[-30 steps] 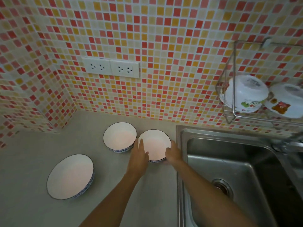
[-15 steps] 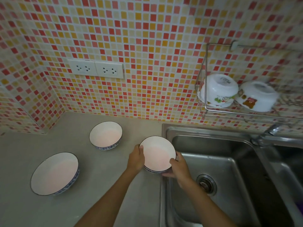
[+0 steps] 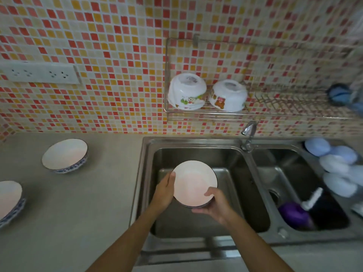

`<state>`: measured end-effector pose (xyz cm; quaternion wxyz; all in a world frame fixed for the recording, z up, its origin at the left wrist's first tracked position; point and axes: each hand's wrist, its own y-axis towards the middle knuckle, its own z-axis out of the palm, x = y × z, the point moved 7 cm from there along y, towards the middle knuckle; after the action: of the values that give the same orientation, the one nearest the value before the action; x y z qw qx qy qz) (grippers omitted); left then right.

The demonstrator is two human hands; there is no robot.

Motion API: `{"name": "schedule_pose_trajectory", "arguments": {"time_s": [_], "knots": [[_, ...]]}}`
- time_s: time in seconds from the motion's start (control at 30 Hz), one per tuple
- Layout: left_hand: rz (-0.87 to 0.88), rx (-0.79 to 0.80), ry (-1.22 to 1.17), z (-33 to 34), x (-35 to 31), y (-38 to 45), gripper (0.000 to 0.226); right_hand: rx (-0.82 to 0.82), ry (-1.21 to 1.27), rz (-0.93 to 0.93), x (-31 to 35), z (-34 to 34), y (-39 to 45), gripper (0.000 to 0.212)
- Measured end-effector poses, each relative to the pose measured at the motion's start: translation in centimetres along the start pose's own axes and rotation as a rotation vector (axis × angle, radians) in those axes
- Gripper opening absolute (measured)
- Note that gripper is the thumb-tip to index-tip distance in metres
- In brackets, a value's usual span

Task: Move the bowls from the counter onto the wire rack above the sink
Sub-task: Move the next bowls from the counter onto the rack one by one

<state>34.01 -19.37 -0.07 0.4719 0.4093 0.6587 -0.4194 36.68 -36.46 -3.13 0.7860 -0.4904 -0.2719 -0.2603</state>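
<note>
Head view: a white bowl point(image 3: 194, 183) is gripped by its rim between the left hand point(image 3: 164, 190) and right hand point(image 3: 215, 204), kept level over the sink point(image 3: 231, 154), below the wire rack point(image 3: 275, 112), presumably for lifting.

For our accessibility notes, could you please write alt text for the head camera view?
Two hands, left hand and right hand, hold a white bowl over the sink. Two bowls sit on the counter; two upturned bowls rest on the wire rack.

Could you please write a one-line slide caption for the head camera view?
Both hands, left hand and right hand, hold a white bowl above the sink basin, below the wire rack.
</note>
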Motion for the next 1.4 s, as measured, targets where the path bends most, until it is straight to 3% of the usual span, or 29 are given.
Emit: {"name": "schedule_pose_trajectory", "arguments": {"time_s": [0.1, 0.17, 0.3, 0.37, 0.57, 0.87, 1.03, 1.4], "knots": [[0.046, -0.021, 0.031, 2.2, 0.1, -1.3, 0.039, -0.033, -0.014, -0.006, 0.7, -3.2, -0.6, 0.069], [0.065, -0.018, 0.176, 3.0, 1.6, -2.2, 0.043, -0.081, -0.020, -0.022, 1.0, -5.4, -0.7, 0.074], [0.005, 0.019, 0.692, 3.5, 6.2, -4.7, 0.101, -0.140, -0.019, -0.021, 1.4, -8.8, -0.8, 0.078], [-0.013, 0.073, 0.869, 3.6, 8.8, -6.4, 0.115, -0.155, -0.041, -0.009, 1.2, -9.8, -0.8, 0.075], [-0.056, 0.042, 0.971, 2.6, 11.7, -9.2, 0.097, -0.178, -0.198, -0.073, 0.9, -10.6, -0.8, 0.051], [0.009, 0.053, 1.044, 3.1, 11.9, -9.1, 0.077, -0.267, -0.573, -0.238, 0.9, -9.7, -1.2, 0.076], [-0.024, 0.086, 1.033, 3.2, 12.3, -9.0, 0.081, -0.375, -0.820, -0.391, 1.2, -9.3, -2.0, 0.087], [-0.051, 0.079, 0.975, 3.1, 11.9, -9.1, 0.081, -0.513, -1.081, -0.607, 2.3, -7.7, -1.9, 0.110]]}}
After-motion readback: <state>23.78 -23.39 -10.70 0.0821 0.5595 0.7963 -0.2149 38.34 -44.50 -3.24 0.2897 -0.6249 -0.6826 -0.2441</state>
